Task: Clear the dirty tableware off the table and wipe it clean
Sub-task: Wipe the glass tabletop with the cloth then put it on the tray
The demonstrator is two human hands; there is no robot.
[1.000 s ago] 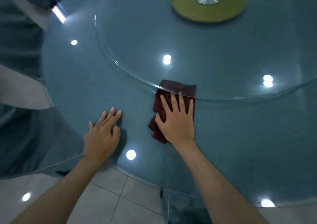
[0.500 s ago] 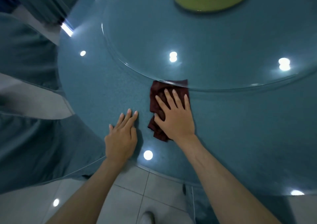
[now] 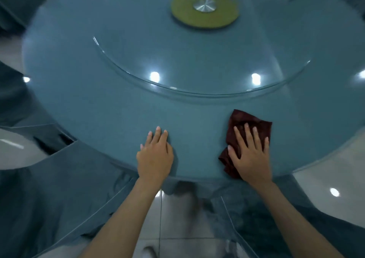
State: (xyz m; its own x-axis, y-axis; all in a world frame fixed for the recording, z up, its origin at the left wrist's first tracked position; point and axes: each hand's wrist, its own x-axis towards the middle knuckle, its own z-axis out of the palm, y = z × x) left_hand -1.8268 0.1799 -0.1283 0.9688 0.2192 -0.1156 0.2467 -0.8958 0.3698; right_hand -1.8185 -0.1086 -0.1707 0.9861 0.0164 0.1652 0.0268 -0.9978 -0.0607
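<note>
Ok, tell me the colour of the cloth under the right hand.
Dark red folded cloth, head view.

cannot see middle of dark red cloth [image 3: 254,122], covered by right hand [image 3: 251,155] (fingers flat on it). lose far rim of table [image 3: 98,109] and glass turntable [image 3: 177,89] past top edge. cannot resolve smeared yellow-green disc [image 3: 205,18] or blurred shape on floor [image 3: 183,218].

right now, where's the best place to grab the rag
Probably the bunched lower left edge of the rag, beside the thumb of the right hand pressing it flat on the table. It is rumpled there, so a pinch from the left should get a grip.
</note>
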